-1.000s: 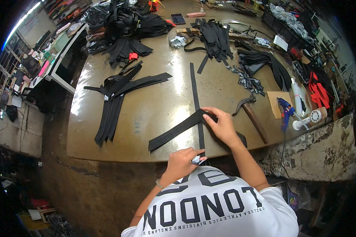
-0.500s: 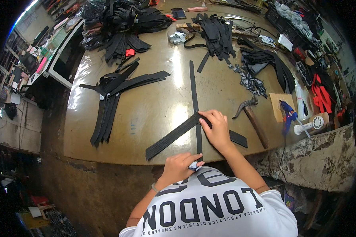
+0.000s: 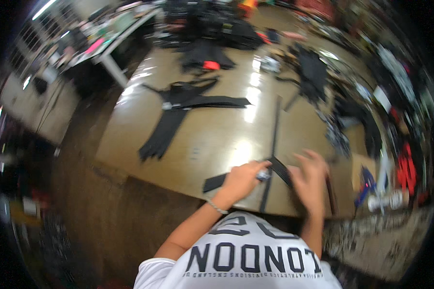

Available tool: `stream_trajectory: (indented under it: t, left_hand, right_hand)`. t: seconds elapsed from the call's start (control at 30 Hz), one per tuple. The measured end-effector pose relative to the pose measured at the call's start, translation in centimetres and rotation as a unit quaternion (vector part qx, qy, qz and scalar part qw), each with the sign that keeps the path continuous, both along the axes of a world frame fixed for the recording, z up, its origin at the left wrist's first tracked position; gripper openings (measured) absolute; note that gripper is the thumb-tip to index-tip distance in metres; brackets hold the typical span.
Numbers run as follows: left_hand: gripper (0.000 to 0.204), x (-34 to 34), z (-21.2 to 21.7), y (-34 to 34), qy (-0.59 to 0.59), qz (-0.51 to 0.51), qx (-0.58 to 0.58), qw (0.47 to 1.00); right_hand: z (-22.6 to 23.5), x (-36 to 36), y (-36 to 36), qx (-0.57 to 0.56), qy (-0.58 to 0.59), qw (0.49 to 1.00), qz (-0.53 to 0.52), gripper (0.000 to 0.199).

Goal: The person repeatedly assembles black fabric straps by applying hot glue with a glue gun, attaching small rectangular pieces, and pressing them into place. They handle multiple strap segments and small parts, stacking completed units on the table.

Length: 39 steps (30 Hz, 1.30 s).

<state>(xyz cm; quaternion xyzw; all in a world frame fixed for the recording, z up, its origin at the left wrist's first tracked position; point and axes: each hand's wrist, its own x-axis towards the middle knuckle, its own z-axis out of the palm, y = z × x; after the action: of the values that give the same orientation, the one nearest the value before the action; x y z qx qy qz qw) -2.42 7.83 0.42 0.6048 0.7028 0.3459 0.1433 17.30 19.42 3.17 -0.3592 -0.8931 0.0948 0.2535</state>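
A narrow black webbing strap runs up the table, and wider black straps cross under it in a bent shape, with one end to the left and the middle near my fingers. My left hand lies over the crossing, its fingers closed on small grey-white pieces. Just right of the straps, my right hand is raised with fingers apart and nothing visible in it; motion blurs it. It partly hides the right end of the straps.
A bundle of black straps lies to the left. More straps, a pile of small grey pieces and a blue glue gun are on the right. A dark handle shows beside my right hand. Black bundles stand at the back.
My left hand has moved from the table's near edge up to the strap crossing. My right hand has let go of the straps and moved right, opening. The view has shifted and blurred.
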Motion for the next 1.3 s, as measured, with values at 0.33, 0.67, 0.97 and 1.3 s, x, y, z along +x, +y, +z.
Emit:
stream_trajectory:
  t: [0.33, 0.67, 0.97, 1.3]
  left_hand:
    - [0.055, -0.3, -1.9, 1.1, 0.065, -0.036, 0.003, 0.997]
    - [0.057, -0.1, -2.3, 0.6, -0.006, -0.007, 0.033, 0.999]
    - [0.04, -0.4, -1.9, 0.9, -0.053, 0.0, 0.029, 0.998]
    - [0.037, -0.4, -3.1, 1.1, -0.017, -0.009, 0.066, 0.998]
  right_hand:
    - [-4.9, 21.0, 14.8, 0.023, -0.047, 0.902, -0.428, 0.035]
    - [8.7, 6.9, 3.9, -0.114, 0.106, 0.963, -0.222, 0.056]
    - [7.4, 3.2, 3.0, -0.166, 0.098, 0.981, -0.038, 0.05]
    - [5.6, 3.7, 1.6, -0.267, 0.203, 0.942, -0.004, 0.04]
